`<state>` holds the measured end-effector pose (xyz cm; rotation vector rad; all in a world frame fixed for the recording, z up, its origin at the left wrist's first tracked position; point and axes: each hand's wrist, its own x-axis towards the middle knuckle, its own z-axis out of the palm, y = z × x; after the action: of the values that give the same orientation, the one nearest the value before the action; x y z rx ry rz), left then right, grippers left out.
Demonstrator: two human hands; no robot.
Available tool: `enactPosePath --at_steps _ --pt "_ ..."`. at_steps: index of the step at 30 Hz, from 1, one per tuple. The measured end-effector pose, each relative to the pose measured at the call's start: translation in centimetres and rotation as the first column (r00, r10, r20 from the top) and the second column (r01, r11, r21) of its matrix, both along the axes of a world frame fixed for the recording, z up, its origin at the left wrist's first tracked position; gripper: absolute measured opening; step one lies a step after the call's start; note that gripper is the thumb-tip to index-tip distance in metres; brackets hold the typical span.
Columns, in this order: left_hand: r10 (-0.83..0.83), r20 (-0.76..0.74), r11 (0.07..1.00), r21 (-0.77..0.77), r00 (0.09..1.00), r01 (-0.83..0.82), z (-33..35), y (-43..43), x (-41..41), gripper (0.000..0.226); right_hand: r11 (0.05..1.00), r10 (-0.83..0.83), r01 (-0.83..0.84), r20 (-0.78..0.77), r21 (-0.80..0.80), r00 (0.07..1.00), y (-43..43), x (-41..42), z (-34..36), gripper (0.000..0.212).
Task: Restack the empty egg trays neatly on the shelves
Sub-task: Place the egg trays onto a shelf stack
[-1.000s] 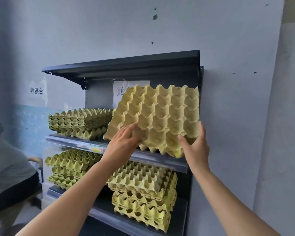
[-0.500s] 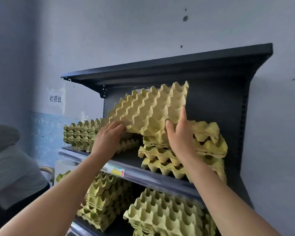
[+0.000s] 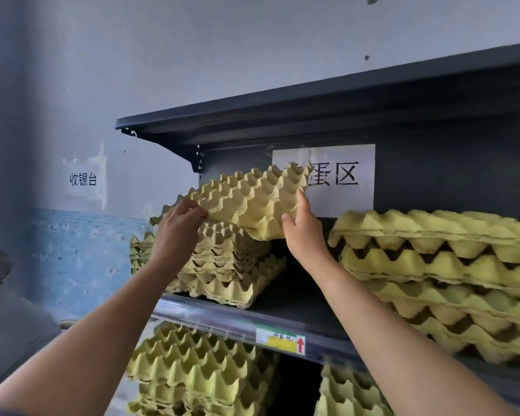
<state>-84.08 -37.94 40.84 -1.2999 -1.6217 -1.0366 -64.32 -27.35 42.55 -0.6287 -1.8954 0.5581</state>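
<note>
- Left hand (image 3: 177, 226) and right hand (image 3: 301, 226) grip a yellow egg tray (image 3: 246, 199) by its near edge.
- The tray tilts over the left stack (image 3: 222, 268) on the shelf (image 3: 237, 318).

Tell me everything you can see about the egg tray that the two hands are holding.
The egg tray looks like yellow moulded pulp, with rows of cups and peaks, and it is empty. It is tilted, far edge higher, above the left stack on the shelf. The left hand grips its left edge, and the right hand holds its right edge.
</note>
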Motion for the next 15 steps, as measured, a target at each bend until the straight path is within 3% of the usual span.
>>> enactPosePath --at_steps 7,12,15 --pt "0.009 0.123 0.993 -0.115 0.992 0.005 0.0 2.0 -7.8 0.022 0.991 -0.045 0.036 -0.066 -0.132 0.997 1.7 -8.7 -0.7 0.060" --pt "-0.025 0.229 0.984 -0.168 0.973 0.065 -0.9 3.3 -9.9 0.024 0.973 -0.085 0.085 0.013 -0.213 0.996 3.3 -11.6 -1.2 0.056" --pt "-0.029 0.190 0.979 -0.192 0.981 0.067 -1.6 3.6 -10.5 0.025 0.973 -0.096 0.104 0.048 -0.208 0.994 4.2 -11.9 -1.9 0.055"
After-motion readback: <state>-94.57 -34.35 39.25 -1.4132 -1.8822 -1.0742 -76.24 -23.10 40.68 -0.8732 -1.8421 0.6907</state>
